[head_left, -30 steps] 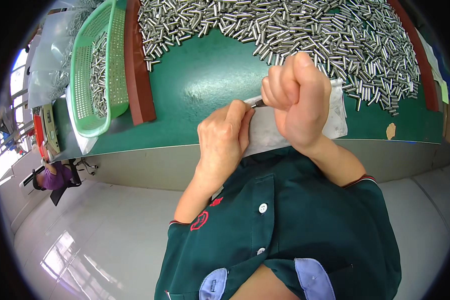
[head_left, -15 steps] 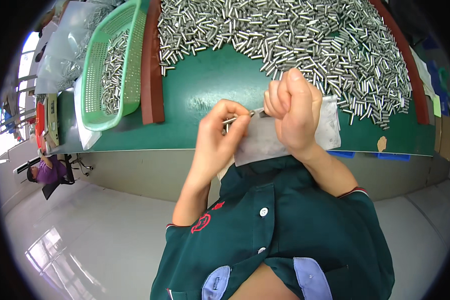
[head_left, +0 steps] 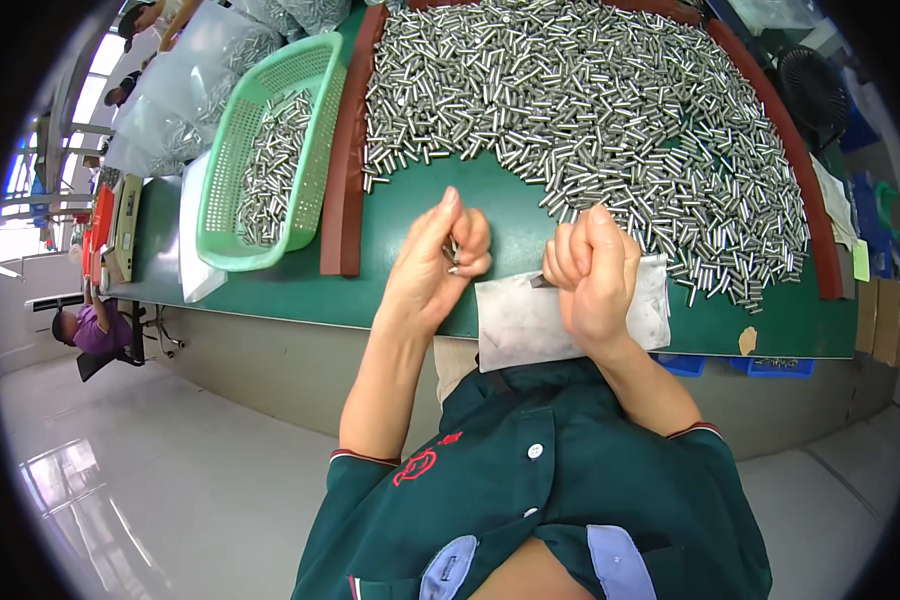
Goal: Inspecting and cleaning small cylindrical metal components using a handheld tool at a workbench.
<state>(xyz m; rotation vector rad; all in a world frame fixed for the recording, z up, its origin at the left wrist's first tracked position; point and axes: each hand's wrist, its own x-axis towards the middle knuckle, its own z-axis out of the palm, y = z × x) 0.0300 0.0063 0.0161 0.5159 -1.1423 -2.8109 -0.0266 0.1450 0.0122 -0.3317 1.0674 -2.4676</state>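
Observation:
My left hand [head_left: 435,260] is curled over the green table, closed around short shiny metal pins [head_left: 454,269]; how many it holds is hidden by the fingers. To its right, my right hand [head_left: 598,285] forms a fist with the thumb on top. A dark metal end [head_left: 539,281] pokes out on that fist's left side, probably another pin. Under the right hand a stained white cloth [head_left: 518,325] hangs over the table's front edge. Beyond both hands spreads a large pile of loose metal pins [head_left: 580,120].
A light green perforated basket [head_left: 213,225] holding more pins stands at left. Red-brown bars [head_left: 341,235] border the pile. Clear bags of parts [head_left: 205,75] lie far left. Blue trays [head_left: 775,367] sit below the front edge at right. A person in purple [head_left: 95,328] is at far left.
My left hand has drawn away from the right, its pinch now a closed curl. The right fist remains over the cloth. The whole view has shifted, showing more of the table's far side.

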